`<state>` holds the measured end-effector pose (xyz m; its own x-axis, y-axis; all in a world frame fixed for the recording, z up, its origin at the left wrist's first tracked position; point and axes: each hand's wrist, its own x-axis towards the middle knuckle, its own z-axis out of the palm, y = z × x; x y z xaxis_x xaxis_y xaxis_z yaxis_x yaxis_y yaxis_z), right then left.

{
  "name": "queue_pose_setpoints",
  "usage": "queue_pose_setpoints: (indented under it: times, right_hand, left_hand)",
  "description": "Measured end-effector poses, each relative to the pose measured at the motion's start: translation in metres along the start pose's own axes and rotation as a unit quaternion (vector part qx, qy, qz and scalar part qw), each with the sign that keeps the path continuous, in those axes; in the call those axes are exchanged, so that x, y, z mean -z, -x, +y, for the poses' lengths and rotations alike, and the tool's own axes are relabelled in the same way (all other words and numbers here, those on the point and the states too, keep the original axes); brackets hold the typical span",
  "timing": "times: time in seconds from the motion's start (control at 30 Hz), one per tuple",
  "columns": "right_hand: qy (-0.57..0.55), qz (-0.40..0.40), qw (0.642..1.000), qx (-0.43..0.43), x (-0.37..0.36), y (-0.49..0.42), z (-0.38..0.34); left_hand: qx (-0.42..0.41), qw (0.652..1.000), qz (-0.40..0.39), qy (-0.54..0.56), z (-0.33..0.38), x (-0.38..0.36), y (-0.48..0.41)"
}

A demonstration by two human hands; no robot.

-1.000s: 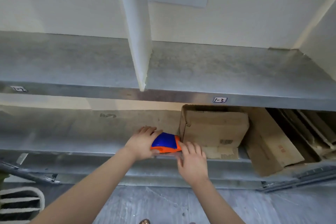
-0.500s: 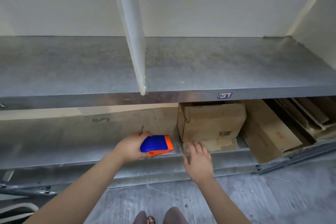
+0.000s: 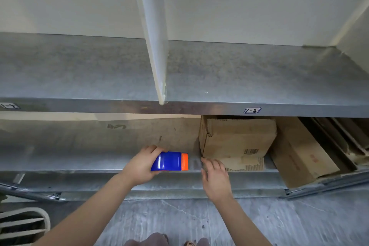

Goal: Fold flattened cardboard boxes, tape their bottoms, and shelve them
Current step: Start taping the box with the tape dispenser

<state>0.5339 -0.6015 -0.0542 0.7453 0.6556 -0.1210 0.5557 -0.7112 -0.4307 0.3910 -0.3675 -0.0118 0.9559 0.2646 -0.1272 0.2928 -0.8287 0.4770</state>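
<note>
The left hand (image 3: 140, 166) grips a dispenser (image 3: 169, 161), fingers curled over its blue back and thumb beneath, so that the orange end points right. It sits at the front edge of the lower shelf (image 3: 60, 161), touching or just above it (the view does not settle which). Just beside that orange end lies a pale, blurred streak (image 3: 194, 163) that runs to the right hand (image 3: 216, 178); I cannot tell whether it is tape.

The right hand's fingers are bent, their tips at the front left bottom corner of the box (image 3: 237, 138). I cannot tell whether they pinch anything or only touch it.

The box stands on the lower shelf, right of the dispenser, a barcode low on its front. A ragged flap (image 3: 244, 164) lies flat on the shelf in front of it. To its right, flat cardboard (image 3: 295, 156) leans over the shelf's edge, with more sheets behind it.

Above is the top shelf (image 3: 79, 74), split by a white divider (image 3: 151, 26) and bearing a label (image 3: 252, 110) on its front lip. Below the arms is grey floor (image 3: 299, 223)
</note>
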Motion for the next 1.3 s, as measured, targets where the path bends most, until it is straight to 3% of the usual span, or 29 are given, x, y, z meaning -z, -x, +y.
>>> queue_pose_setpoints:
  times: [0.13,0.23,0.43,0.53,0.73,0.9,1.13,1.3]
  right_hand:
    - [-0.016,-0.010,0.999,0.027,-0.002,-0.007,-0.002]
    - [-0.109,-0.047,0.993,0.017,0.001,-0.016,-0.016]
    - [-0.354,-0.108,0.928,-0.049,0.018,-0.017,-0.041]
    - [-0.410,-0.079,0.907,-0.051,0.033,-0.013,-0.042]
    - [-0.389,-0.047,0.919,-0.047,0.062,-0.005,-0.032]
    - [-0.287,0.074,0.954,-0.046,0.079,-0.003,-0.023]
    - [-0.255,0.177,0.947,-0.081,0.112,0.004,-0.020]
    - [-0.261,0.220,0.923,-0.180,0.162,-0.005,0.024]
  left_hand:
    - [-0.018,0.999,0.024,-0.021,-0.002,0.011,0.017]
    - [-0.052,0.998,0.032,-0.026,0.000,0.022,0.025]
    - [-0.095,0.992,0.081,-0.018,0.019,0.041,0.028]
    - [-0.105,0.989,0.102,-0.013,0.030,0.051,0.026]
    - [-0.123,0.986,0.110,-0.003,0.047,0.060,0.020]
    - [-0.141,0.985,0.101,-0.001,0.056,0.064,0.011]
    - [-0.147,0.986,0.077,0.022,0.070,0.077,-0.004]
    - [-0.102,0.991,0.084,0.026,0.077,0.115,-0.018]
